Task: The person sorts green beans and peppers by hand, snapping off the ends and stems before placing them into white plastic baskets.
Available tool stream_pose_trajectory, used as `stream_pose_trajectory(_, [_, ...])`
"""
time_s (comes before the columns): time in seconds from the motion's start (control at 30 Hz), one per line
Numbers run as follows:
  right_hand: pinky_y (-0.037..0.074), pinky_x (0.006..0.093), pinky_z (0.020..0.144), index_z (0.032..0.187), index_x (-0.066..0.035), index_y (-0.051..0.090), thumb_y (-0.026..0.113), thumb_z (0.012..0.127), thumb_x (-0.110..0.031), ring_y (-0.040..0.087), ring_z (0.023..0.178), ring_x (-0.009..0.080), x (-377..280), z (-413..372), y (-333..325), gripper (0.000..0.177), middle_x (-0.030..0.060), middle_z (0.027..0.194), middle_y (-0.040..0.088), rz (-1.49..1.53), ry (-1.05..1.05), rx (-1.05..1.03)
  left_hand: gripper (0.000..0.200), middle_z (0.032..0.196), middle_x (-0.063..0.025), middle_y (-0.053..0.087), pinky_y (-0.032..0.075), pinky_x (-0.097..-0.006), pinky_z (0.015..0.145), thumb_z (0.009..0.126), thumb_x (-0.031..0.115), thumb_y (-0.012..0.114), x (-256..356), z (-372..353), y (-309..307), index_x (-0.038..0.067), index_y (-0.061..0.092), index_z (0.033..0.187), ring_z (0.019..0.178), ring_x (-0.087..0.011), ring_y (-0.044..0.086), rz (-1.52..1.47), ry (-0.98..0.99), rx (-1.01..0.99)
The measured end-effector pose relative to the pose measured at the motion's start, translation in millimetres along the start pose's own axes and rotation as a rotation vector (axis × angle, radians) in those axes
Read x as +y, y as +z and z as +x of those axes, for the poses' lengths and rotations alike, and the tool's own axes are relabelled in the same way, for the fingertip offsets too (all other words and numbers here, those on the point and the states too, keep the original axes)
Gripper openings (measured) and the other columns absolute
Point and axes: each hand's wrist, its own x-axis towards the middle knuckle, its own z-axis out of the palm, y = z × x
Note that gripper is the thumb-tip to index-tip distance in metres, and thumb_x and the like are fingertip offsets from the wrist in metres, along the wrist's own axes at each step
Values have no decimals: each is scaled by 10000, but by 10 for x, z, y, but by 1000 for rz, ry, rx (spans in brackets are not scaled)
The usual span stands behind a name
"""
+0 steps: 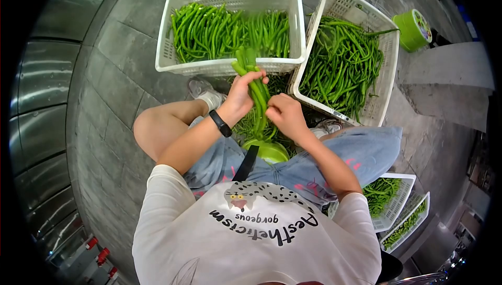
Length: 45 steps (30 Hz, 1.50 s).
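My left hand (242, 94), with a black band at the wrist, is wrapped around a bunch of long green peppers (258, 94). The bunch stands out above and below my fingers, between my knees. Close against its right side, my right hand (287, 116) is closed with fingers and thumb pinched together; what they hold, if anything, is hidden. Beyond my hands is a white plastic crate (209, 66) with green peppers (209, 31) laid roughly side by side. To its right, an angled white crate (388, 75) holds a loose, tangled heap of green peppers (340, 65).
Below my hands sits a green seat or tub (267, 150), partly hidden. Plant scraps (243, 127) litter the floor between my feet. A green round container (410, 31) stands beyond the right crate. Two smaller white crates (405, 191) with green produce are at my right side.
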Motion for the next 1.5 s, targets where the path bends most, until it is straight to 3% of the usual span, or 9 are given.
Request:
stream_pose_trajectory(0.1, [372,258,521,754,-41,587,540,795,-81,476,561,153,120,26,-54,75,43,660,537,775,587,-121,130,881,-26,567,453,-293,740,860,118,554,27,29,18,55,525,970,795,-140,552,-98,-51,-21])
stream_pose_trajectory(0.3, [332,270,561,825,-38,473,467,887,-146,372,567,135,209,12,-130,125,39,649,444,1641,664,67,108,857,-16,530,446,-309,792,874,120,515,216,80,-18,63,483,960,753,-146,515,-242,-38,-156])
stream_pose_trajectory(0.43, [379,257,574,709,-8,532,532,881,-151,461,596,122,336,35,-506,224,40,685,531,1049,650,-120,114,785,-28,538,442,-344,806,884,177,501,530,181,-283,66,500,912,769,-201,511,-272,17,-51])
stream_pose_trajectory(0.57, [419,209,606,877,-54,648,742,724,-88,511,710,64,315,14,-595,183,2,844,603,182,286,-418,118,794,-38,548,438,-368,826,884,168,501,734,150,-312,55,510,921,783,-212,517,-309,121,1])
stream_pose_trajectory(0.93, [445,244,564,785,-15,563,715,795,-212,513,573,96,-242,-36,-45,248,20,643,557,333,381,-250,104,843,-81,571,453,-307,783,886,122,520,507,150,-242,18,511,890,794,-187,553,-216,187,320])
stream_pose_trajectory(1.03, [445,232,627,880,-22,563,589,802,-82,529,678,91,33,-17,-7,102,29,783,590,544,286,-156,102,842,-74,571,451,-307,779,882,124,524,547,133,-157,23,511,890,794,-185,551,-225,191,225])
stream_pose_trajectory(1.13, [341,185,517,946,-40,586,520,870,-84,404,564,38,86,47,-223,110,-22,766,558,998,592,-213,91,838,-67,569,453,-308,765,875,119,531,570,152,-79,32,513,894,793,-179,550,-237,203,151])
stream_pose_trajectory(1.37, [297,212,499,888,-32,569,550,906,-146,361,527,62,-123,-11,-52,117,-16,707,495,1020,844,-273,95,865,-43,566,455,-305,752,864,104,544,424,108,133,52,501,931,807,-166,556,-161,212,187])
stream_pose_trajectory(1.5, [330,213,537,851,-55,535,467,947,-173,409,597,75,-109,-40,-12,166,19,765,534,1100,810,13,93,864,-48,567,438,-305,770,875,131,540,344,140,137,58,506,922,808,-166,543,-116,217,177])
